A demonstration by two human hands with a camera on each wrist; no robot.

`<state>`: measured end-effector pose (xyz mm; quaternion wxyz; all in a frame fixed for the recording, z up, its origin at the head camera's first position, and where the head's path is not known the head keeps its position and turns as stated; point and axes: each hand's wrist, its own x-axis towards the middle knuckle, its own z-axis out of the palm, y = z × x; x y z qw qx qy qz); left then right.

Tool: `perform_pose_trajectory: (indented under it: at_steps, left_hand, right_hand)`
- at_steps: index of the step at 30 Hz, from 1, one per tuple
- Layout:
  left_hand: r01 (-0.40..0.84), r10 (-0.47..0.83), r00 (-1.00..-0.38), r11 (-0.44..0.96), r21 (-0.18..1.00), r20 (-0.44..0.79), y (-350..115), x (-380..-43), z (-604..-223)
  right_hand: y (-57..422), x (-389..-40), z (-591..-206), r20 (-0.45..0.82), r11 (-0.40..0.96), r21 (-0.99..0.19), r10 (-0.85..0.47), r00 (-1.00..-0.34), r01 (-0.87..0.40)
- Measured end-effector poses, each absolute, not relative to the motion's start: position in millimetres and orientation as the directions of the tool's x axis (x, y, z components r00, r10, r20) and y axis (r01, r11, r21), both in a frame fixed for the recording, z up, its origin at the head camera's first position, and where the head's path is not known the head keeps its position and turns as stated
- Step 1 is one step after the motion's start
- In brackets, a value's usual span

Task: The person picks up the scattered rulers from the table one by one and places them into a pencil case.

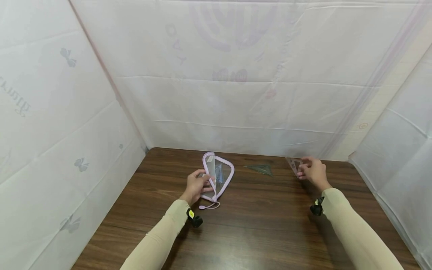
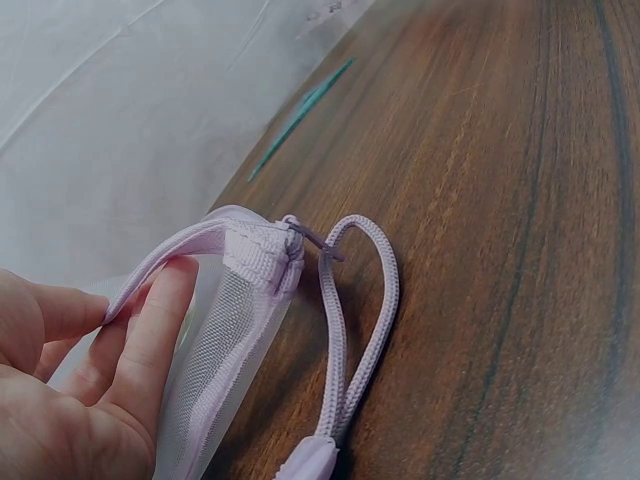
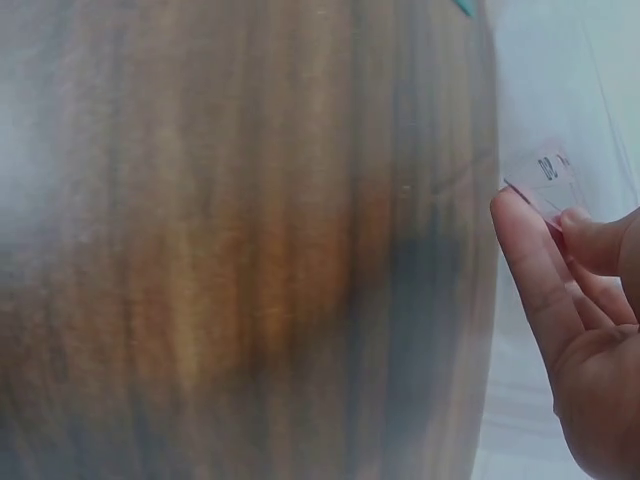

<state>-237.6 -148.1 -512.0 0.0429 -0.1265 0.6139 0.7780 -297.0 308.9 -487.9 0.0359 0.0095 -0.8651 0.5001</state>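
Both hands are pinching: the left hand (image 1: 197,185) grips the lilac trim of a mesh pouch (image 1: 231,167), thumb and fingers on its edge, while the right hand (image 1: 314,172) holds a clear triangle ruler (image 1: 292,165) by one side, tilted near the far edge of the worktop (image 1: 263,232). Black markings on that ruler show in the right wrist view, too blurred to read surely. Inside the pouch sits a blue triangle ruler (image 1: 219,173); a lilac cord loop (image 2: 390,290) hangs from the pouch's corner. Between the pouch and the right hand, a green triangle ruler (image 1: 264,169) lies on the worktop. Pale letters resembling D, A and Y (image 1: 176,44) mark the back sheet (image 1: 243,108); the left sheet (image 1: 33,142) bears bow prints and part of a mirror-reversed script word (image 1: 15,96).
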Motion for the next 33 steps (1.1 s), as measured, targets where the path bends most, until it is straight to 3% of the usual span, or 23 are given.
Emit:
perform_pose_trajectory:
  at_steps: [22, 33]
  left_hand:
    - [-0.227, -0.097, -0.962, -0.227, 0.947, -0.254, -148, -235, -509]
    - [-0.219, -0.085, -0.966, -0.228, 0.949, -0.243, -149, -237, -510]
  right_hand:
    - [308, -303, -470, 0.002, 0.364, -0.931, 0.027, -1.000, 0.008]
    - [299, -310, -465, 0.014, 0.382, -0.924, 0.001, -1.000, -0.013]
